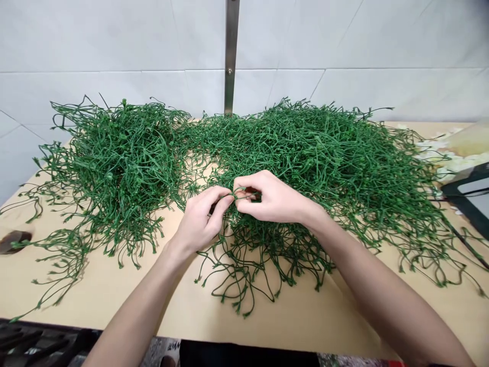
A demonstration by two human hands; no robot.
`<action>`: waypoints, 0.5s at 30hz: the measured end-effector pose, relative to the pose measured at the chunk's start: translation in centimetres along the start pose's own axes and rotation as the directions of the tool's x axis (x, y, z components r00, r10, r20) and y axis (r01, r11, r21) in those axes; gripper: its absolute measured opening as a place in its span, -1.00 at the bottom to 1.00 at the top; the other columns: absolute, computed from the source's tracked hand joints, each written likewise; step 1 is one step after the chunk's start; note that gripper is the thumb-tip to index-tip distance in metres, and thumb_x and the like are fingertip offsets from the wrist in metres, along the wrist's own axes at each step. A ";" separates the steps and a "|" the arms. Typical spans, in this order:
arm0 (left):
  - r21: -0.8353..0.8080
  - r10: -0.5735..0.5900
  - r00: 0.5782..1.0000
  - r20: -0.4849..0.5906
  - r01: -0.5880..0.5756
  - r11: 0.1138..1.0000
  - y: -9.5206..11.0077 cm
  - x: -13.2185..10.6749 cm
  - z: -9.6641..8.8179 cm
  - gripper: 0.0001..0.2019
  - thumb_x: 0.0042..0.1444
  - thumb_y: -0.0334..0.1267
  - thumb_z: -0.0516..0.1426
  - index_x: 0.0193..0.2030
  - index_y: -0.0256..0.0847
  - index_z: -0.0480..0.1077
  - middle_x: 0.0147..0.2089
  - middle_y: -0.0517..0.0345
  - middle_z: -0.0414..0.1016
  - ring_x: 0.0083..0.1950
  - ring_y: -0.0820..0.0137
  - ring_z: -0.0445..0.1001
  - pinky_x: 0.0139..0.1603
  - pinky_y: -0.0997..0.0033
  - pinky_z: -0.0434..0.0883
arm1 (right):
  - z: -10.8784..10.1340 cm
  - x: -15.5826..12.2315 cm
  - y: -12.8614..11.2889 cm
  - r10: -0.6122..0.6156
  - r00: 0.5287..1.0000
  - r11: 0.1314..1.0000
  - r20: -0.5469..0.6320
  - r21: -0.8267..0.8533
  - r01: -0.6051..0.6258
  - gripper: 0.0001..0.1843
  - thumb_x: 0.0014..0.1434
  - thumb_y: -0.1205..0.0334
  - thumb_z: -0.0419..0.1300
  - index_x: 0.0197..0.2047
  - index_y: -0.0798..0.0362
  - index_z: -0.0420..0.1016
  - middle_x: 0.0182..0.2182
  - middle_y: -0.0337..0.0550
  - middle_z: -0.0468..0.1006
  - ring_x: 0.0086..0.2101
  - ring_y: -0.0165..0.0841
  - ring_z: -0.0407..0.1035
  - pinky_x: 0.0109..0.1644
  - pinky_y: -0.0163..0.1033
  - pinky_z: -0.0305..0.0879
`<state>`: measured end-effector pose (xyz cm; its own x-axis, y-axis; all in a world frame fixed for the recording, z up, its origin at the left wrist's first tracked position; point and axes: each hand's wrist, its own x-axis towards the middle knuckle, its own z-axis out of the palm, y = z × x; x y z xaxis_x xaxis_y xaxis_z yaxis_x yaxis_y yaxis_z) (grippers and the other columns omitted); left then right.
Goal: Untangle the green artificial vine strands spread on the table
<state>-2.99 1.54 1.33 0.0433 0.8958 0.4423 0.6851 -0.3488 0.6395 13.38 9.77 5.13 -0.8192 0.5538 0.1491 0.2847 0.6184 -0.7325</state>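
Note:
Both hands meet at the middle of the table, fingertips almost touching. Between thumb and forefinger, my left hand (206, 216) pinches a thin green artificial stem (234, 194). My right hand (269, 198) is closed on the same spot from the other side, its fingers curled and partly hidden. A large tangled heap of green plastic stems (321, 148) spreads behind and beneath the hands, with small budlike tips. Loose stems (244, 285) fan out toward me below my wrists. Another thick heap of stems (126, 153) lies to the left.
The light wooden table (183, 306) backs onto a pale tiled wall (114, 41) with a vertical metal strip (230, 56). White petals (458, 162) and a dark-framed object (468, 199) are at the right. A dark crate (42, 344) stands below the front edge, left.

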 end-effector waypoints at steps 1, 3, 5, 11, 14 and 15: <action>0.010 0.008 1.000 0.001 -0.008 1.000 0.0 0.0 0.1 -0.83 0.27 -0.28 0.02 -0.28 -0.18 0.42 -0.43 0.21 0.44 -0.45 0.45 0.31 -0.34 0.47 0.26 | 0.1 0.0 0.0 -0.009 1.000 1.000 0.011 -0.019 0.009 -0.77 0.00 0.37 0.07 -0.60 0.05 0.08 -0.63 -0.39 0.03 -0.55 -0.53 -0.10 -0.50 -0.34 -0.11; 0.015 0.019 1.000 0.006 -0.020 1.000 0.0 -0.1 0.1 -0.83 0.27 -0.28 0.02 -0.29 -0.18 0.41 -0.44 0.22 0.43 -0.45 0.45 0.33 -0.33 0.47 0.27 | 0.4 0.1 0.2 -0.017 1.000 0.999 0.024 -0.040 0.017 -0.74 0.02 0.37 0.04 -0.61 0.05 0.04 -0.64 -0.39 0.02 -0.56 -0.52 -0.11 -0.49 -0.33 -0.12; 0.011 0.022 1.000 0.014 -0.022 1.000 0.0 -0.1 0.1 -0.84 0.27 -0.29 0.02 -0.30 -0.18 0.39 -0.45 0.23 0.42 -0.46 0.47 0.33 -0.35 0.49 0.26 | 0.5 0.1 0.3 -0.032 0.999 0.998 0.009 -0.053 0.032 -0.74 0.03 0.35 0.04 -0.62 0.05 0.04 -0.65 -0.38 0.04 -0.56 -0.52 -0.09 -0.48 -0.33 -0.09; 0.045 0.010 1.000 0.006 -0.010 0.999 0.0 -0.1 0.1 -0.86 0.28 -0.27 0.01 -0.28 -0.18 0.33 -0.50 0.30 0.36 -0.52 0.50 0.26 -0.43 0.50 0.19 | 1.0 0.3 0.6 -0.134 0.980 0.991 -0.146 -0.030 0.132 -0.83 -0.01 0.34 0.07 -0.60 0.09 0.31 -0.60 -0.29 0.32 -0.51 -0.48 0.15 -0.35 -0.30 0.10; 0.074 0.029 0.999 0.032 -0.031 0.997 -0.2 -0.1 0.2 -0.83 0.29 -0.28 -0.01 -0.32 -0.18 0.31 -0.50 0.28 0.34 -0.52 0.50 0.24 -0.43 0.49 0.17 | 1.2 0.4 0.6 -0.181 0.967 0.983 -0.178 0.007 0.185 -0.83 0.00 0.36 0.08 -0.58 0.09 0.39 -0.53 -0.23 0.42 -0.42 -0.42 0.24 -0.24 -0.26 0.18; 0.081 0.038 0.999 0.036 -0.041 0.996 -0.2 -0.2 0.2 -0.81 0.29 -0.28 -0.03 -0.34 -0.18 0.31 -0.49 0.27 0.34 -0.52 0.50 0.24 -0.42 0.49 0.17 | 1.2 0.4 0.6 -0.188 0.965 0.982 -0.184 -0.010 0.190 -0.84 0.00 0.36 0.09 -0.58 0.09 0.39 -0.51 -0.22 0.43 -0.41 -0.41 0.24 -0.23 -0.24 0.18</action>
<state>-3.03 1.52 1.01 0.0956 0.8914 0.4430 0.7393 -0.3616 0.5680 12.61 9.66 3.94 -0.7524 0.5203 0.4040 0.1287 0.7176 -0.6844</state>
